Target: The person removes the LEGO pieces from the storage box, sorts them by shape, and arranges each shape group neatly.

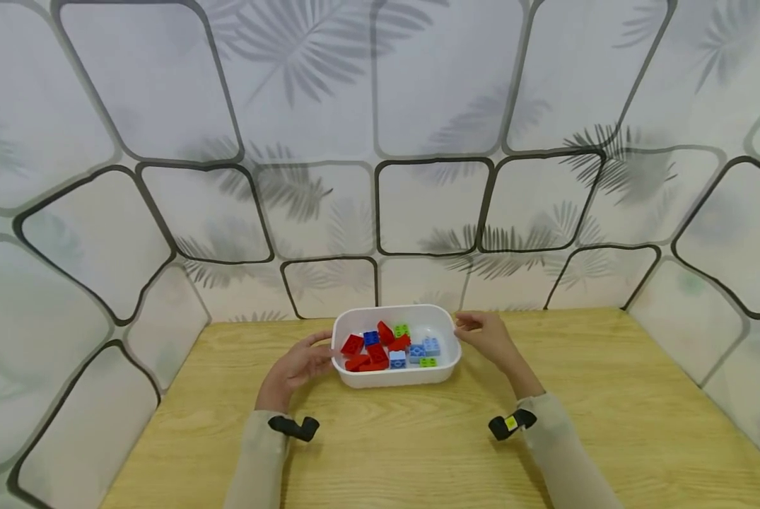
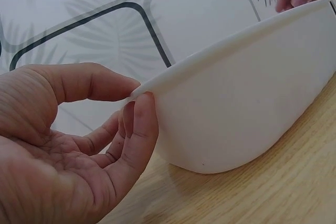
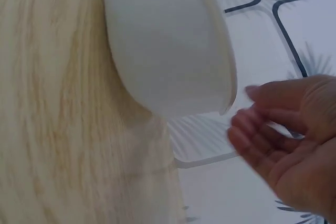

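Observation:
A white plastic bin (image 1: 399, 379) stands on the table near the wall, holding toy building bricks: several red bricks (image 1: 377, 353), a dark blue brick (image 1: 370, 338), light blue bricks (image 1: 416, 353) and lime green bricks (image 1: 428, 362). My left hand (image 1: 298, 366) is at the bin's left end; in the left wrist view its thumb and finger pinch the rim (image 2: 220, 45). At the opposite end is my right hand (image 1: 486, 341). The right wrist view shows its loosely bent fingers (image 3: 249, 150) just off the rim, with a gap between and nothing held.
The wooden table (image 1: 405, 452) runs back to a wall (image 1: 430, 212) patterned with leaves and dark outlines, close behind the bin. Similar walls rise on both sides. A black strap with a camera mount (image 1: 293, 428) sits on the left wrist, another (image 1: 512, 424) on the right.

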### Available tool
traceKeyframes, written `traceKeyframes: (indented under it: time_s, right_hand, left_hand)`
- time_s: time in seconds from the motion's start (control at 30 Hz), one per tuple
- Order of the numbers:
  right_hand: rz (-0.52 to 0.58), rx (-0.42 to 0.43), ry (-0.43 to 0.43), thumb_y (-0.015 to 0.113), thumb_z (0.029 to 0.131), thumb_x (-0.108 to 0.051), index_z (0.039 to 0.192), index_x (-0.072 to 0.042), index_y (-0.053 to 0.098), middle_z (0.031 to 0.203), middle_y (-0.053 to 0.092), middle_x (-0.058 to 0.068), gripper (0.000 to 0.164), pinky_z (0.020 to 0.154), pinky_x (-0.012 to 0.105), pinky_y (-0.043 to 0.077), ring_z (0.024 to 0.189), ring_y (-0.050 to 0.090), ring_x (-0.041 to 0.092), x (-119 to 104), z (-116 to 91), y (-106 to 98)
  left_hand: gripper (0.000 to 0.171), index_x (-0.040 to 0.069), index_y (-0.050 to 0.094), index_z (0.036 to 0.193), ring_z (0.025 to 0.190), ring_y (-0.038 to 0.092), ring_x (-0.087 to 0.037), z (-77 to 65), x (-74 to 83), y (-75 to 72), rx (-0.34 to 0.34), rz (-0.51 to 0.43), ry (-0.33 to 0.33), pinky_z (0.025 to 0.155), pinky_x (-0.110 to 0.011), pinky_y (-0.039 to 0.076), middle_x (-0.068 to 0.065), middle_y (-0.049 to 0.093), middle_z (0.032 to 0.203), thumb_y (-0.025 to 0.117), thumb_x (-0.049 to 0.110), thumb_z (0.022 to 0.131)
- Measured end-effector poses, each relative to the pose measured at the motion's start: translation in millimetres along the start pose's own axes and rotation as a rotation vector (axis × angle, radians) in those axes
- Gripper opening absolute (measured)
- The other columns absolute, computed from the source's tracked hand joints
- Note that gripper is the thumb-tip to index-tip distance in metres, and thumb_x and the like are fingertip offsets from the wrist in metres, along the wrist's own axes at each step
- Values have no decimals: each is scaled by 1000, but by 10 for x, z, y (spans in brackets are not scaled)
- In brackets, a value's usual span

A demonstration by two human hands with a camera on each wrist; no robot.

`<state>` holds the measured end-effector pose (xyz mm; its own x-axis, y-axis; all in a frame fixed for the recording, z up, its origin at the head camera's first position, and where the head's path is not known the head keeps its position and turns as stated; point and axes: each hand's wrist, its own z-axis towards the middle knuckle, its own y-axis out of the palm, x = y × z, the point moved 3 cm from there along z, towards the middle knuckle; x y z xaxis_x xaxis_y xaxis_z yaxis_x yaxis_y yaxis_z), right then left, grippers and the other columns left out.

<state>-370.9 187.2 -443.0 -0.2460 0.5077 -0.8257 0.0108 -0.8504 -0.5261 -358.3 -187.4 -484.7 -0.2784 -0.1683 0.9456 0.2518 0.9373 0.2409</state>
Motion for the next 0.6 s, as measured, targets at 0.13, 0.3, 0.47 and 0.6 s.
traceKeyframes:
  time_s: [0.13,0.3,0.47,0.6]
  right_hand:
    - [-82,54,-164,74,92,-7,124,5,68,109,72,21,35,83,39,60,99,69,34,-126,-9,14]
    - [-209,-40,-334,75,91,-7,120,4,70,112,71,18,32,88,54,56,102,67,37,-237,14,103]
    - [-410,-169,-474,76,90,-7,118,3,72,114,71,17,30,95,56,53,108,64,37,-260,87,192]
    - [-581,-249,-585,77,89,-10,115,1,74,112,71,14,29,94,51,54,106,64,33,-229,127,249]
  left_hand:
    - [61,-4,28,154,89,69,-9,-11,-24,-3,-7,-19,-12,81,-23,59,-3,68,114,54,-3,99]
    - [61,-5,26,154,90,69,-9,-40,-13,4,-29,-31,0,80,-22,59,-2,69,113,54,-2,100]
    - [62,-5,25,156,88,67,-8,-44,7,12,-32,-41,2,80,-22,58,0,69,108,53,-1,101]
    - [62,-4,24,156,87,67,-8,-43,0,9,-26,-56,-6,81,-23,58,-2,68,107,53,-1,101]
